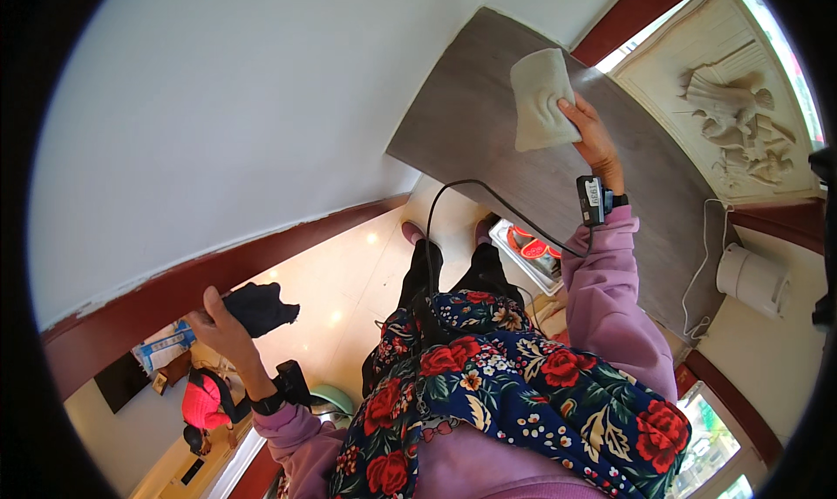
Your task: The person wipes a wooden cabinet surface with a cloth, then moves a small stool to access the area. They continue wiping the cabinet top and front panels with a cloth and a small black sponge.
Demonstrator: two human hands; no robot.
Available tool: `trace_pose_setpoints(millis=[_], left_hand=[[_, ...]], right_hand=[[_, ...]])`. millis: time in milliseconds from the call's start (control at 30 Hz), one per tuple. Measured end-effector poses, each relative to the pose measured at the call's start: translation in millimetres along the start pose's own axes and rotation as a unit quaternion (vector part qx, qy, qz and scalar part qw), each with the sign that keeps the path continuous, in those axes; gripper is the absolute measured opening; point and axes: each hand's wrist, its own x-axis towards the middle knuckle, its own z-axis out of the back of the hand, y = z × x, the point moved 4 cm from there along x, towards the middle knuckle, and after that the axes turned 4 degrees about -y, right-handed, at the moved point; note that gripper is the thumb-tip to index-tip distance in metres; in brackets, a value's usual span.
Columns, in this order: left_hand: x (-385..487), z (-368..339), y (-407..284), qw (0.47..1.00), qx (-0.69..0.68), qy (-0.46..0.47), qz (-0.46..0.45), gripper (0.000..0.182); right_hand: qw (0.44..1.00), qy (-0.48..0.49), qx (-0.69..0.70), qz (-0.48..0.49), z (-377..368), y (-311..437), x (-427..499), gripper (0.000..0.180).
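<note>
My right hand [594, 129] grips one edge of a folded pale cloth [541, 100], its thumb on top. The cloth is over a dark grey-brown wooden tabletop [458, 100]; whether it touches the surface I cannot tell. Off to the left, my left hand [225, 329] holds a crumpled black cloth [261, 308] beside the dark red trim [229, 257] at the wall's edge. Small black devices are strapped to both wrists, and a black cable runs from the right one [592, 201].
A cream relief panel [745, 106] stands along the tabletop's right side. A white cylindrical appliance [752, 280] with a white cord sits lower right. Below the tabletop's edge is a tray [523, 257] with red items. Another person [206, 401] bends over at lower left, near a green basin [333, 397].
</note>
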Motion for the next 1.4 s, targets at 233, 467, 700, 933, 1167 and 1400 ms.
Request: trace_pose_setpoints(millis=[233, 467, 700, 933, 1167, 1400], left_hand=[[0, 5, 9, 0.998, 0.053, -0.008, 0.027, 0.042], [0, 7, 15, 0.997, 0.059, -0.018, 0.046, 0.033], [-4, 7, 9, 0.999, 0.033, 0.004, 0.019, 0.037], [-6, 10, 5, 0.997, 0.066, -0.012, -0.028, 0.039], [-8, 8, -2, 0.997, 0.066, -0.016, -0.035, 0.039], [-6, 4, -8, 0.994, 0.094, -0.032, -0.05, 0.039]], right_hand=[[0.995, -0.035, 0.086, -0.024, 26, -14, 38, 0.037], [0.9, -0.154, -0.381, 0.147, 26, 26, 101, 0.039], [0.697, -0.168, -0.644, 0.266, 6, -6, 186, 0.044], [0.648, -0.189, -0.724, 0.146, -15, -70, 209, 0.053], [0.625, -0.218, -0.734, 0.151, -32, -78, 213, 0.051], [0.628, -0.077, -0.744, 0.214, -120, -150, 133, 0.045]])
